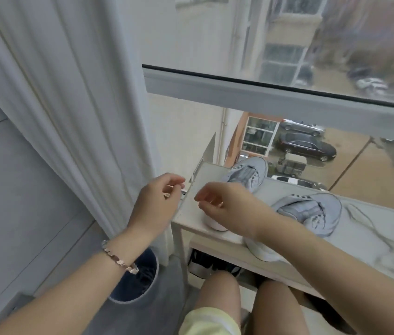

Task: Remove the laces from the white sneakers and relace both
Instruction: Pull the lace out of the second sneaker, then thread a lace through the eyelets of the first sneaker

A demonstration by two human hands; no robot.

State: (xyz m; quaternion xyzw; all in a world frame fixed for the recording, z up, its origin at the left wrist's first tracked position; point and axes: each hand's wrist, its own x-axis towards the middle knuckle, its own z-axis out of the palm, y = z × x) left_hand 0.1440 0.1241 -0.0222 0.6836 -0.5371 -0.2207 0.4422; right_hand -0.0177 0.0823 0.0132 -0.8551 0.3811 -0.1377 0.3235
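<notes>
Two white sneakers stand on a marble-patterned ledge [370, 233] by the window. The left sneaker [248, 175] points toward the glass, and its heel end is hidden behind my right hand. The right sneaker [312, 210] shows its eyelets and tongue, and I see no lace across them. My left hand [159, 201] and my right hand [217, 206] hover close together over the ledge's left end. Each has its fingertips curled into a pinch, apparently on a thin white lace that is hard to make out against the pale ledge.
A white curtain [70, 105] hangs at the left. A dark bin [140, 274] stands on the floor below my left wrist. Dark shoes [203, 262] sit on a shelf under the ledge. My knees [220, 293] are right against it. The window frame [275, 97] runs above.
</notes>
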